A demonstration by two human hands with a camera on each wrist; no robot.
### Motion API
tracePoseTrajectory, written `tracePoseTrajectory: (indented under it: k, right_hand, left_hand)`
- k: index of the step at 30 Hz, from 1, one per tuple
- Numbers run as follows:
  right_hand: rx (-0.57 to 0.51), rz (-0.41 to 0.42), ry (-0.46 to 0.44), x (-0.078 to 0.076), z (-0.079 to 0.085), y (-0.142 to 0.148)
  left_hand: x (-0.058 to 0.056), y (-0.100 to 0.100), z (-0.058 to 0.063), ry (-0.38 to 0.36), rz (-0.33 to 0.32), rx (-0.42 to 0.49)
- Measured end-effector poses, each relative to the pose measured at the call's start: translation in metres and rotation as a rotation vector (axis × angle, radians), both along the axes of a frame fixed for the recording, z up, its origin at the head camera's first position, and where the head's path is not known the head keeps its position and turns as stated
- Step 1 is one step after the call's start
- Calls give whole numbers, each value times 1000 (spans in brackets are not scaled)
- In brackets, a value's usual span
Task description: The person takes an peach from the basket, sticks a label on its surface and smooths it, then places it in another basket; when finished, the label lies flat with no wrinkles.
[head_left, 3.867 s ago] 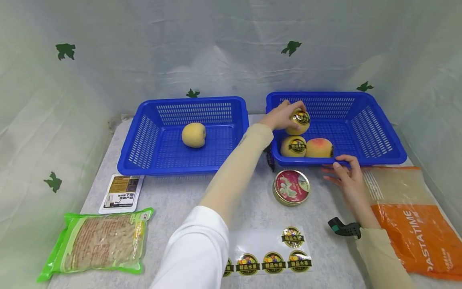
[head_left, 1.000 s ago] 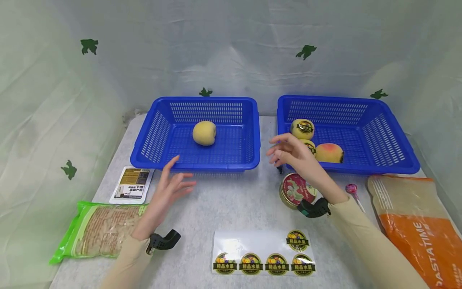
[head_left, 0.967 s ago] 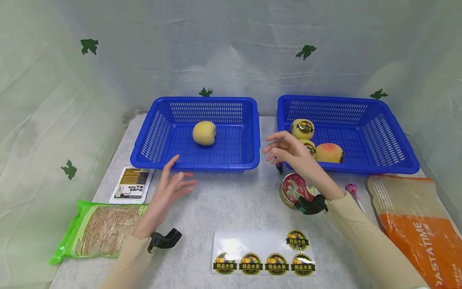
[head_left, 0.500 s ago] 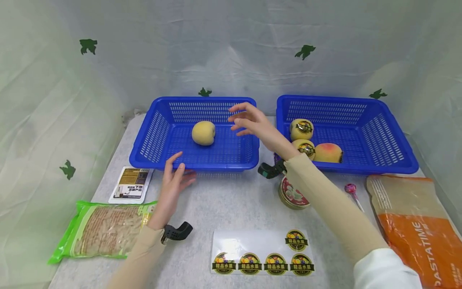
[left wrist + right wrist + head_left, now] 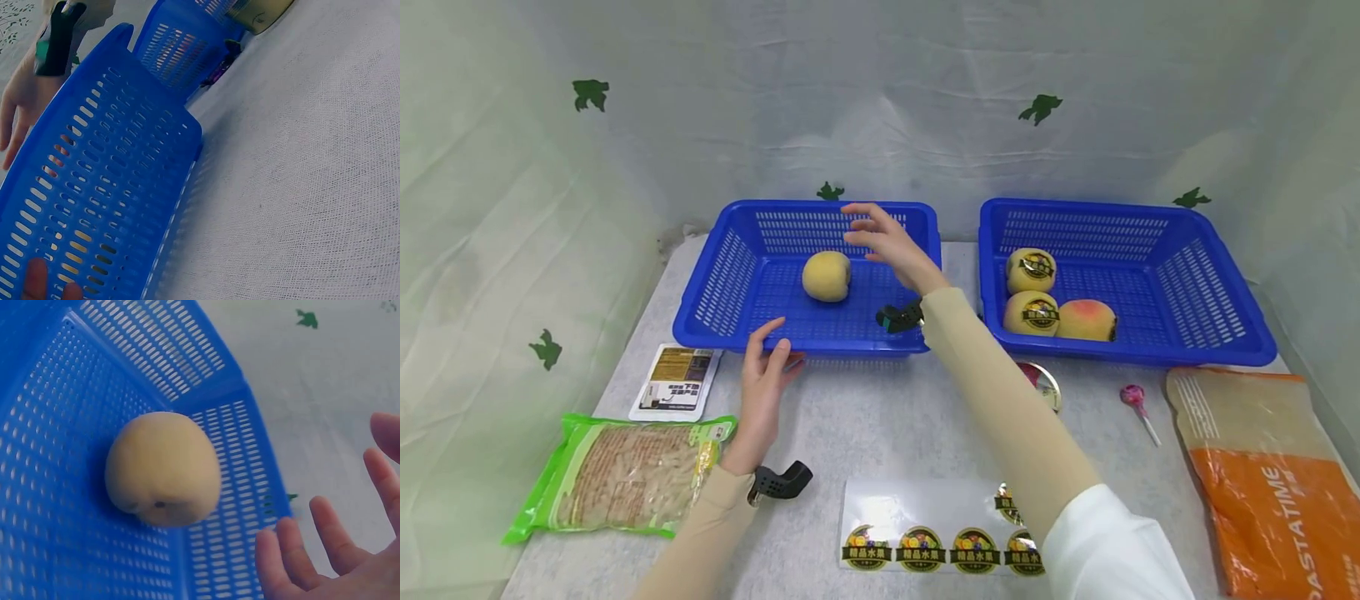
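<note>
A yellow peach [image 5: 827, 277] sits inside the left blue basket [image 5: 805, 343], its stem dimple showing in the right wrist view. Over the back right of this basket, my right hand [image 5: 887, 242] spreads its fingers with nothing between them, to the right of the peach [image 5: 164, 469]. My left hand [image 5: 763, 387] is at the front rim, index finger over the edge. In the left wrist view its fingertips [image 5: 36, 280] overlap the slotted front wall [image 5: 112, 169]. The right blue basket [image 5: 1172, 354] holds several peaches along its left side, two showing round black-and-gold stickers [image 5: 1037, 265].
A clear sticker sheet [image 5: 917, 500] lies at the front, partly under my right arm. A round tin [image 5: 1047, 387] is half hidden by that sleeve. A lollipop [image 5: 1135, 398] and an orange pasta bag [image 5: 1270, 483] are right; a white packet [image 5: 676, 383] and green-edged bag [image 5: 632, 475] left.
Earlier, a hand set a stickered peach into the right basket. Since then my right hand has swung left over the left basket, and my left hand has shifted slightly right along its front rim.
</note>
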State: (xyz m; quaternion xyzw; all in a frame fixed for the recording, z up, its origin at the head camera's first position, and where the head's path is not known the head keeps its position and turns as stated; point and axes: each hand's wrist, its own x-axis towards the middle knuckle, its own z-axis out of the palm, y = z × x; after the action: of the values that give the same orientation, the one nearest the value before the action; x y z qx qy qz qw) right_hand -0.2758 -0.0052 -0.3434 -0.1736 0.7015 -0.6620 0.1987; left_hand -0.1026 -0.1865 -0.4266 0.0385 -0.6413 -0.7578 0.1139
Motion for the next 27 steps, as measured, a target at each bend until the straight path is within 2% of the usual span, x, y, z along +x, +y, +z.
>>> tracePoseTrajectory:
  k: [4, 9, 14, 17, 23, 27]
  right_hand:
    - [41, -12, -28, -1, -8, -17]
    - [63, -46, -143, 2, -20, -38]
    - [90, -44, -240, 7, -29, -55]
    - [152, -38, -238, 8, -30, -59]
    - [363, -58, -166, 12, -28, -56]
    - [391, -70, -151, 13, -28, -53]
  left_hand:
    - [0, 0, -1, 10, 12, 2]
    - [1, 0, -1, 2, 21, 11]
    - [1, 1, 1, 5, 15, 3]
    - [1, 1, 1, 5, 15, -13]
    - [1, 1, -2, 13, 14, -22]
    - [0, 1, -2, 6, 24, -19]
